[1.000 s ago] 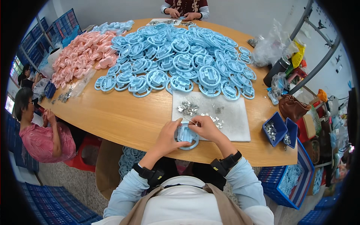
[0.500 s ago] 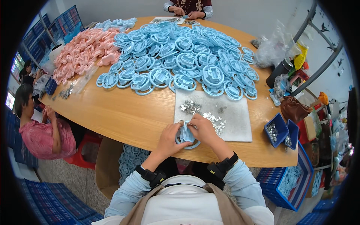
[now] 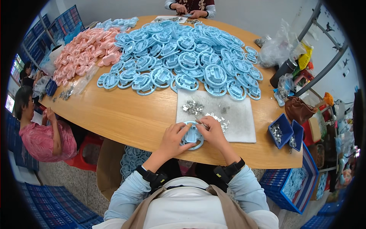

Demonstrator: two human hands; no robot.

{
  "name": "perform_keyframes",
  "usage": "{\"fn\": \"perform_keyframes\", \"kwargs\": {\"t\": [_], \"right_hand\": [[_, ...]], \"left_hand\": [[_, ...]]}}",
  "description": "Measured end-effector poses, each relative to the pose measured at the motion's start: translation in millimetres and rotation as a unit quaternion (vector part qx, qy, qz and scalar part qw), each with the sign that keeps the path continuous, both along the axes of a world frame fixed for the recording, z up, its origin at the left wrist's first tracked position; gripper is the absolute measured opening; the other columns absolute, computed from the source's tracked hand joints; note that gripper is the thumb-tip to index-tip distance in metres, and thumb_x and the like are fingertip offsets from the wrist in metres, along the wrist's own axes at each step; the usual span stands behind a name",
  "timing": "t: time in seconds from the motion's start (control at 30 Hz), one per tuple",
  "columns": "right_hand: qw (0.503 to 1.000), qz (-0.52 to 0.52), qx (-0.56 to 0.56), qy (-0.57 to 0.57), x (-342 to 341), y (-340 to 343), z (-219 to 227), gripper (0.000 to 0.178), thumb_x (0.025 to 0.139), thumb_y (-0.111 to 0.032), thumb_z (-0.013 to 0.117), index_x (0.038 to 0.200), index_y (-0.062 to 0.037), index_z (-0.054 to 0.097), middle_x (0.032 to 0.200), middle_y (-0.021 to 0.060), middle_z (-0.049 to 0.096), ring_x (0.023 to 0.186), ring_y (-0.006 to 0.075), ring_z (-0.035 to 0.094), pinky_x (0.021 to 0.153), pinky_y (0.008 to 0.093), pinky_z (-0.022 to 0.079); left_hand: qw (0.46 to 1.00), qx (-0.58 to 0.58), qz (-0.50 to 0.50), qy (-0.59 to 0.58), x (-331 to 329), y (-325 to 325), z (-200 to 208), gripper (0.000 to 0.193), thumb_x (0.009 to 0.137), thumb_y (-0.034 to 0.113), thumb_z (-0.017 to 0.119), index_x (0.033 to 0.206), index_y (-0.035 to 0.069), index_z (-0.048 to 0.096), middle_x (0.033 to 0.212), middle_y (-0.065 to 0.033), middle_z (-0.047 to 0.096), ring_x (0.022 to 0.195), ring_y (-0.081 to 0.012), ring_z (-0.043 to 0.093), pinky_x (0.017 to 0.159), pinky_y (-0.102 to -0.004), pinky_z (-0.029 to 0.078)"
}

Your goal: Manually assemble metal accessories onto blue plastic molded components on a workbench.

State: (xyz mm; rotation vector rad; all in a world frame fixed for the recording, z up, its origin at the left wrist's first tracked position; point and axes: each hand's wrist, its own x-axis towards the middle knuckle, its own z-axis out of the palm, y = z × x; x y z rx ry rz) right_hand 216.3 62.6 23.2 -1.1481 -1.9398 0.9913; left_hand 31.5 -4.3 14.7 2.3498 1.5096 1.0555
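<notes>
A light blue round plastic part [image 3: 192,135], with a ring-shaped rim and a moulded middle, lies face up near the table's front edge. My left hand [image 3: 173,140] grips its left side, thumb along the near rim and fingers at the far rim. Over its far right edge, my right hand [image 3: 213,132] pinches a thin, dark metal tool; its exact kind is too small to make out. Beyond my hands, a pale mat [image 3: 240,118] carries a heap of small silver metal pieces [image 3: 193,107] and a looser scatter of them [image 3: 224,124], partly hidden by my right hand.
A big pile of blue parts [image 3: 179,57] covers the table's far middle, beside a pink pile [image 3: 89,53]. Two blue bins [image 3: 280,131] of metal pieces stand at the right edge. One person [image 3: 47,131] sits at left; another person's hands [image 3: 188,12] work across the table.
The blue part has turned from tilted to flatter, its face now more visible. My right hand has shifted slightly right, off the part's middle. The person across has moved their hands a little.
</notes>
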Motion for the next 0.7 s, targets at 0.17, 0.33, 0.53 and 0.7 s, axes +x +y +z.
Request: {"fn": "perform_keyframes", "kwargs": {"t": [0.17, 0.33, 0.53, 0.7], "right_hand": [[0.998, 0.004, 0.047, -0.03, -1, -16, -1, 0.022, 0.078, -0.012, 0.065, 0.099, -0.0037, 0.068, 0.086, 0.0087, 0.057, 0.064, 0.0163, 0.054, 0.056, 0.0272, 0.043], [0.997, -0.041, 0.005, -0.058, -10, -9, -9, 0.023, 0.074, -0.013, 0.065, 0.095, -0.0036, 0.068, 0.086, 0.0092, 0.057, 0.066, 0.0192, 0.056, 0.058, 0.0303, 0.045], [0.991, -0.07, 0.082, -0.077, -16, -14, 4, 0.032, 0.071, -0.014, 0.066, 0.101, -0.0008, 0.065, 0.087, 0.0137, 0.06, 0.072, 0.0254, 0.059, 0.065, 0.0347, 0.047], [0.995, -0.062, -0.066, 0.042, -13, -14, 28, 0.028, 0.069, -0.015, 0.066, 0.092, 0.0008, 0.066, 0.076, 0.007, 0.061, 0.065, 0.0149, 0.056, 0.061, 0.0286, 0.046]], "left_hand": [[0.999, -0.009, -0.006, 0.034, -1, 0, -3, 0.065, 0.064, 0.037, 0.077, 0.117, 0.006, 0.057, 0.113, -0.0128, 0.052, 0.099, -0.0304, 0.053, 0.084, -0.0386, 0.043], [0.998, -0.02, -0.007, 0.061, -3, 6, 8, 0.069, 0.062, 0.037, 0.078, 0.119, 0.008, 0.054, 0.119, -0.0136, 0.049, 0.106, -0.0313, 0.05, 0.088, -0.0403, 0.04], [0.999, -0.031, -0.028, 0.026, -1, 18, 12, 0.067, 0.061, 0.034, 0.078, 0.117, 0.009, 0.051, 0.124, -0.0173, 0.044, 0.115, -0.036, 0.044, 0.093, -0.0429, 0.036], [0.994, -0.053, -0.058, -0.071, 3, 11, 30, 0.07, 0.061, 0.027, 0.08, 0.119, 0.007, 0.048, 0.123, -0.0188, 0.046, 0.111, -0.0319, 0.05, 0.092, -0.0412, 0.042]]}}
